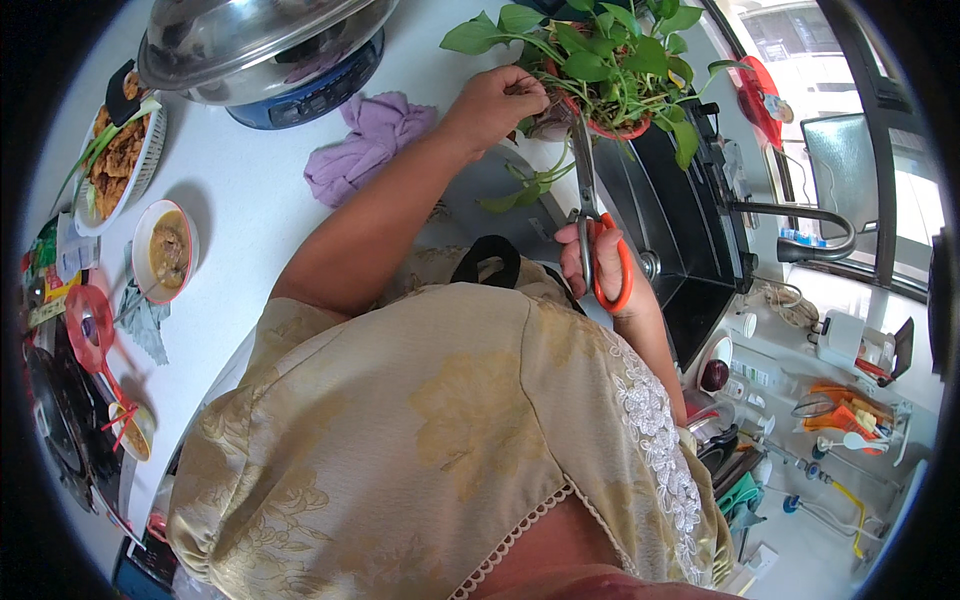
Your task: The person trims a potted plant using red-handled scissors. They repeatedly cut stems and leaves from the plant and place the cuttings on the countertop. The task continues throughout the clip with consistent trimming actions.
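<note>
A leafy green potted plant (pixel 600 60), with trailing stems and an orange-red pot rim (pixel 626 133), stands ahead by the sink. My left hand (pixel 499 105) is at the plant's left side, thumb and fingers pinched together against its edge; whether a stem or leaf is between them is hidden. Below the fingers is a brownish, root-like mass (pixel 553 118). My right hand (pixel 600 259) grips scissors (pixel 585 172) by their orange handles. The blades point away from me, nearly together, tips at the pot rim. A loose stem with leaves (pixel 525 193) hangs beside the blades.
A black sink (pixel 679 217) with a dark faucet (pixel 814 217) lies right. On the white counter are a purple cloth (pixel 371 142), a lidded steel pan (pixel 255 45) on a blue cooker (pixel 315 94), a soup bowl (pixel 169 251) and a basket of fried food (pixel 120 161).
</note>
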`<state>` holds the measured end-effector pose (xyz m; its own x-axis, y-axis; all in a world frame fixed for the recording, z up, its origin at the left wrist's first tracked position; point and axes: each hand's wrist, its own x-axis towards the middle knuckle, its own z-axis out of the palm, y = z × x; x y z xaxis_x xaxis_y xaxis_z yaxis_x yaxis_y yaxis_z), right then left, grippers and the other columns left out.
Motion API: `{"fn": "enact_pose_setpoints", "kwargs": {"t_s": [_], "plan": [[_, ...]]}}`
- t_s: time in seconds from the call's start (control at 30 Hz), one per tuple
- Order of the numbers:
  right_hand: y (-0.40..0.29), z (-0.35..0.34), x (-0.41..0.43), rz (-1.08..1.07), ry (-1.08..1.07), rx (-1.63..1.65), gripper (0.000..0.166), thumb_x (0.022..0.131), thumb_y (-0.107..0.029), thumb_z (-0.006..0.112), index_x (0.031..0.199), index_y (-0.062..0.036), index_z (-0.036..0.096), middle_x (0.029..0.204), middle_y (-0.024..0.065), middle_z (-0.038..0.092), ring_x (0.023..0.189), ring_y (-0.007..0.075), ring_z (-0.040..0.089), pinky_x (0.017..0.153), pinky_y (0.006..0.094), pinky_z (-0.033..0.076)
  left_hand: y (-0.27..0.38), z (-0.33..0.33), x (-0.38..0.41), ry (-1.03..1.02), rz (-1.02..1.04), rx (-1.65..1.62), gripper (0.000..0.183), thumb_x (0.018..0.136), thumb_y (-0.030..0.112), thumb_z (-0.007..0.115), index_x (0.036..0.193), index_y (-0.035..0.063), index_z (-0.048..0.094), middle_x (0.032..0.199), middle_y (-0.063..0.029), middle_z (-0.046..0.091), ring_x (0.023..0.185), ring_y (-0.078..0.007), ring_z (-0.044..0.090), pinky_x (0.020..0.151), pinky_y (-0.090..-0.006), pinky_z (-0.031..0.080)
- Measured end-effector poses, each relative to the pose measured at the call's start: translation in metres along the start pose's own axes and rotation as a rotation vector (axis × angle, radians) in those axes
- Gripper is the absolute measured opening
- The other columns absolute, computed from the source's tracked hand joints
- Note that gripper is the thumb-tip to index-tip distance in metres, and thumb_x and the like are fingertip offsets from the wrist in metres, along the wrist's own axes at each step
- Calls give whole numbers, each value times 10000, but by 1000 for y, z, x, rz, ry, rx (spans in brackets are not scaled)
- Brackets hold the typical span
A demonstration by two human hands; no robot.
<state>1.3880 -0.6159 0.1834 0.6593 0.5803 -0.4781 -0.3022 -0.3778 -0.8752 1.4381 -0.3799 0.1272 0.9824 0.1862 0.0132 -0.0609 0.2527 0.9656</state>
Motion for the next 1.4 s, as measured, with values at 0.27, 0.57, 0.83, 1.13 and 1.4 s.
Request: {"fn": "enact_pose_setpoints", "kwargs": {"t_s": [0.27,0.57,0.83,1.13,1.4], "plan": [[-3,2,2,-13,-12,-26,775,769,-692,294,1001,28,466,642,54,537,464,120,463,437,219,366,0,-6,-2,29,-149,-246,143,773,153,592,891,78,561,751,5,534,511,-60,395,447,-241,358],[-7,6,3,-11,-9,-9,743,794,-663,291,1005,29,460,645,55,532,478,117,459,438,217,360,5,-5,-6,-29,-257,-281,249,769,91,491,1000,42,572,743,6,517,441,-47,326,409,-223,288],[-6,6,7,-4,-15,-1,727,802,-651,296,1010,28,457,652,57,533,478,117,457,438,219,359,8,-9,-9,-95,-346,-215,262,757,108,442,971,16,560,706,5,481,439,-61,346,386,-248,270],[2,3,7,5,-29,35,745,783,-673,302,1014,18,454,657,57,530,468,106,454,429,207,358,2,-1,-9,-75,-333,-333,212,735,91,499,944,55,500,679,5,484,467,-75,393,406,-248,282],[1,5,3,13,13,32,761,769,-685,315,1010,24,453,653,55,527,468,115,456,425,223,366,0,17,-6,-103,-320,-297,216,773,155,589,973,91,539,624,50,442,485,-50,368,418,-231,264]]}}
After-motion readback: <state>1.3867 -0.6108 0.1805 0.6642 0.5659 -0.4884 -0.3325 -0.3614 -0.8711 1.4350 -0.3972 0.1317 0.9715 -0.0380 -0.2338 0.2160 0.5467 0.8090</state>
